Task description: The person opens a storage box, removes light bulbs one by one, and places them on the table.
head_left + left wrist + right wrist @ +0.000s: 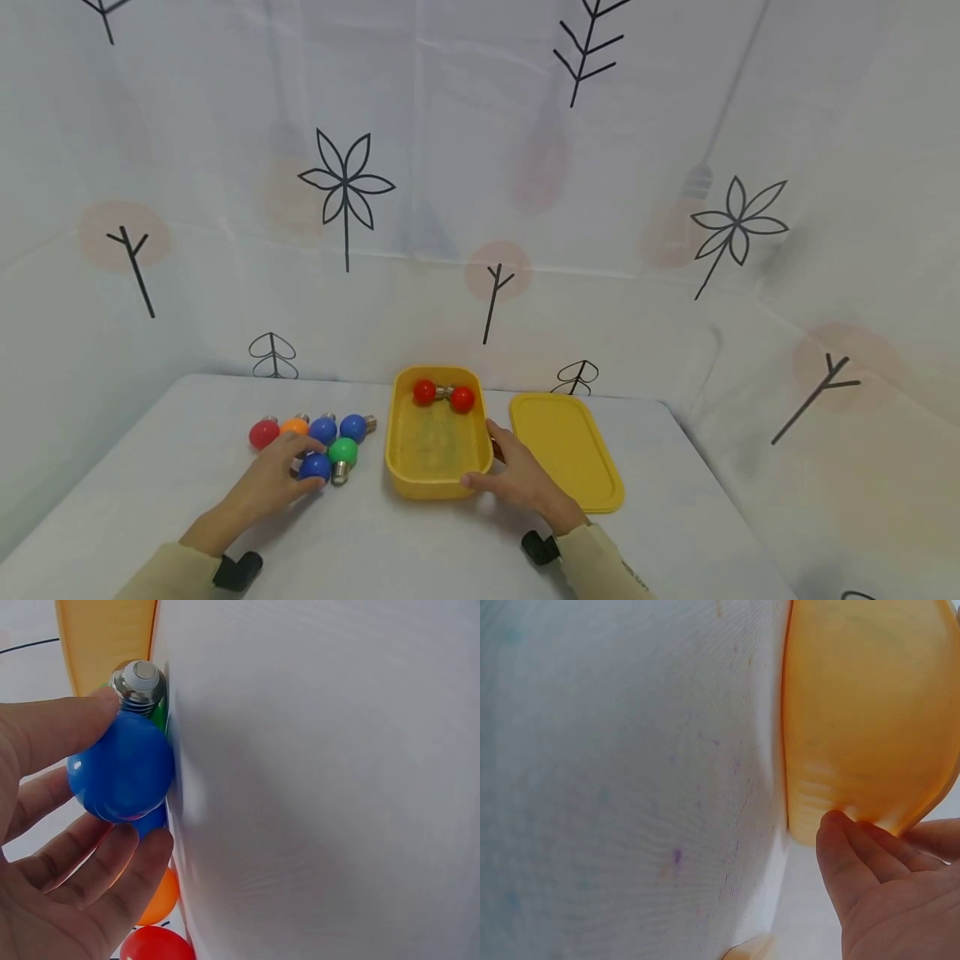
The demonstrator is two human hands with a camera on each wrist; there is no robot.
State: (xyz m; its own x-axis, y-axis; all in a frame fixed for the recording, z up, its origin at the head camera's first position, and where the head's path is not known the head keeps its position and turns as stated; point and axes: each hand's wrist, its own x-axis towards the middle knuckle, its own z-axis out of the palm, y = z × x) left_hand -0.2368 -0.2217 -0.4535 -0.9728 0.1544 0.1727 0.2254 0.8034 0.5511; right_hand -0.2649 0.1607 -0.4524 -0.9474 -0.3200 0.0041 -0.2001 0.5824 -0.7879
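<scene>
My left hand [266, 479] grips a blue light bulb [124, 769], thumb by its metal base and fingers curved around the globe. Close around that hand lie a red bulb [264, 434], an orange bulb [294, 427], two more blue bulbs [323, 431] and a green bulb [343, 452]. On the other side, my right hand [521, 479] holds the near right corner of a yellow plastic box [435, 488], its fingers against the outer wall in the right wrist view. Two red bulbs [462, 400] lie inside at the box's far end.
A flat yellow lid [570, 454] lies on the white table [397, 550], right of the box. Behind the table hangs a white cloth [420, 208] with drawn plants. Both wrists wear black straps [238, 572].
</scene>
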